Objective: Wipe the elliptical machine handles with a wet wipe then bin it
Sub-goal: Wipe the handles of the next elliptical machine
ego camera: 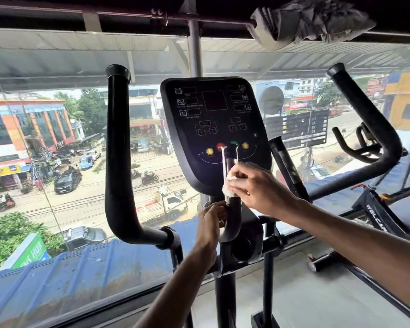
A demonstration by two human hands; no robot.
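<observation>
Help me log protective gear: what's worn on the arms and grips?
Left forearm and right forearm are bare: no sleeves, watch or gloves in view. The right grip seems to carry a thin ring; the left grip shows none.

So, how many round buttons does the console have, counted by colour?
yellow buttons: 2
red button: 1
green button: 1 (partly hidden by the handle)
Total: 4
</observation>
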